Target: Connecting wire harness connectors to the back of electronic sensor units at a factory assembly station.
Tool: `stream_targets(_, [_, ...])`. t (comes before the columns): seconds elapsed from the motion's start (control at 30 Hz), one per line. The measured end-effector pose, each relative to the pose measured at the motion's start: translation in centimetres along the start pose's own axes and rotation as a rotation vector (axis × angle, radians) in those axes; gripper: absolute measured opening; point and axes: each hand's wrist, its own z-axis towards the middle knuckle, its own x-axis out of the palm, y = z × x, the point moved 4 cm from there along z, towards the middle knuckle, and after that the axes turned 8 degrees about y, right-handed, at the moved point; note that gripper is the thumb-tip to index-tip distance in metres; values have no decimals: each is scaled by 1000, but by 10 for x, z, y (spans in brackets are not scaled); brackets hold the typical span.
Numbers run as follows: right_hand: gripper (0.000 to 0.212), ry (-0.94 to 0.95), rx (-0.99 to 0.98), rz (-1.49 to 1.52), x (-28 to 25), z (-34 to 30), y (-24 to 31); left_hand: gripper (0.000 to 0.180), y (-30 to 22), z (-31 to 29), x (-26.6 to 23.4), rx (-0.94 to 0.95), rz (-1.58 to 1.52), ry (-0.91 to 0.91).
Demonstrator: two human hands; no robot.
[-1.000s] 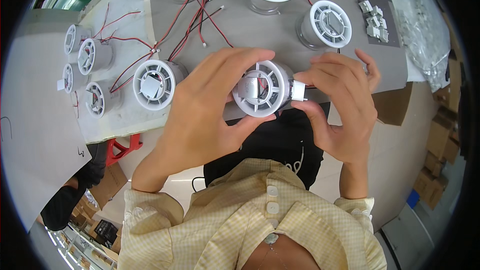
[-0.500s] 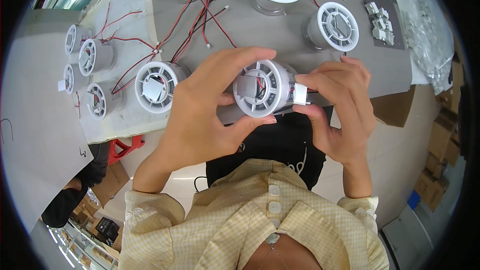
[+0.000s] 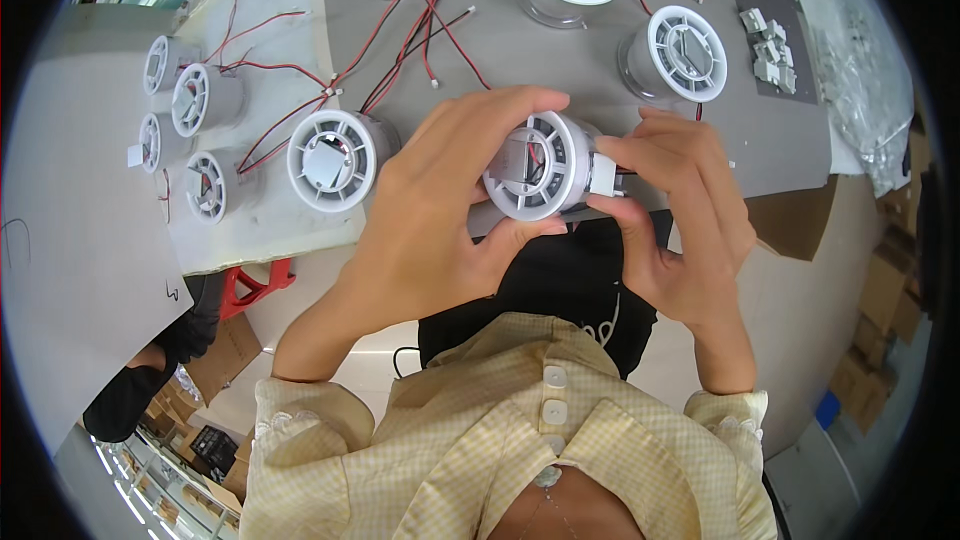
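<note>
White fan housing (image 3: 540, 165) sits just off the near edge of the grey bench (image 3: 560, 50), raised between your hands. Since a second ago it has tilted slightly more face-up, and your grip has tightened. Left hand (image 3: 440, 210) wraps its rim, fingers curled over top and thumb beneath. Right hand (image 3: 680, 210) pinches the small white connector block (image 3: 603, 175) against the housing's side. Loose housings with red wires (image 3: 400, 40) lie beyond it.

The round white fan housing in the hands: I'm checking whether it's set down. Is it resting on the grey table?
No, the round white fan housing is lifted clear of the grey table, gripped between left hand and right hand.
</note>
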Motion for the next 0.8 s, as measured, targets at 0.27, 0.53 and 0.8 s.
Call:
stream_targets(0.27, [33, 21, 178, -8, -9, 1, 0, 68, -2, -2, 3, 15, 20, -61])
stream_targets(0.53, [49, 108, -128, -206, -62, 34, 35, 70, -27, -6, -2, 112, -294, -140])
stream_targets(0.8, [43, -115, -285, -300, -74, 38, 70, 77, -46, -6, -3, 270, -497, -60])
